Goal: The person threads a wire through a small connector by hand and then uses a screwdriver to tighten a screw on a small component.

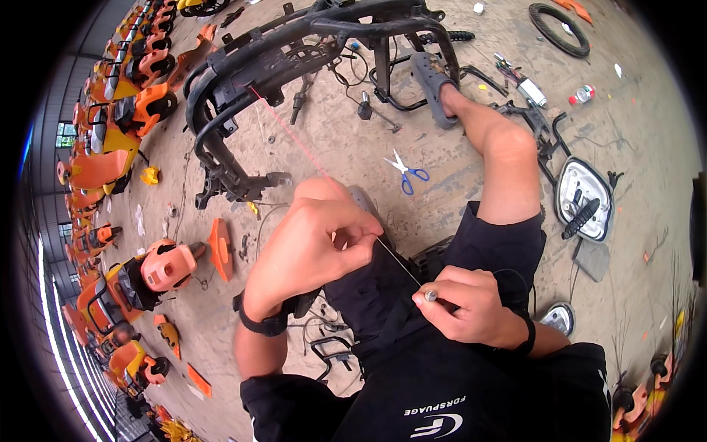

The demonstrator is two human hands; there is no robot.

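Note:
My left hand (317, 239) is closed in a pinch on a thin grey wire (400, 261), which runs taut down to my right hand (468, 306). The right fingers are wrapped round the wire's other end, where a small round metal end piece (431, 295) pokes out between thumb and forefinger. A thin red string (294, 138) stretches from the black tubular vehicle frame (243, 62) to behind my left hand; whether it joins the wire is hidden. Blue-handled scissors (406, 172) lie spread on the floor beyond both hands.
Orange scooters (110, 166) line the left side. Orange body panels (220, 249) lie near them. To the right are a white-rimmed part with a black shock absorber (582, 219), a plastic bottle (582, 94) and a tyre (560, 29). Black tubing (331, 353) lies beneath my left arm.

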